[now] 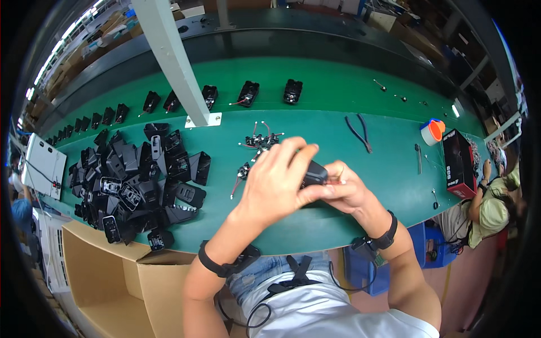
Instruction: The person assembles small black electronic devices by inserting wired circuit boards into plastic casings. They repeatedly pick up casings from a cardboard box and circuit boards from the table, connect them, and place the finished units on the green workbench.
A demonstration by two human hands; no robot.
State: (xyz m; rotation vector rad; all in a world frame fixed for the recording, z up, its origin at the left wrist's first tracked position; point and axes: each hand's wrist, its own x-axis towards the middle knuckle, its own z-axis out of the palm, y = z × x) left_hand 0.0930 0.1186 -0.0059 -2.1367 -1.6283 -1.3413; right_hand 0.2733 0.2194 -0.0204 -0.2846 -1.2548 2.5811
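Head view looks down on a green table (349, 163), where both hands meet over its near edge around a small black plastic housing (314, 172). Left hand (279, 180) is curled over the top of the housing, fingers closed on it from above, hiding most of its body. Right hand (344, 190) comes in from the other side with thumb and fingertips pinched at the housing's end, where a bit of red wire (338, 181) shows; whether it grips the wire or the shell itself I cannot tell. The housing looks like a light, rigid moulded shell, easy to hold by its flat sides, while the thin leads seem the delicate part and are better not tugged. Just beyond the hands lie small wired assemblies (260, 141) with red leads. To the left sits a heap of black housings (135, 180) above an open cardboard box (112, 270). A row of further housings (248, 93) stands farther back, and pliers (359, 130) and a tape roll (433, 131) lie to the right.
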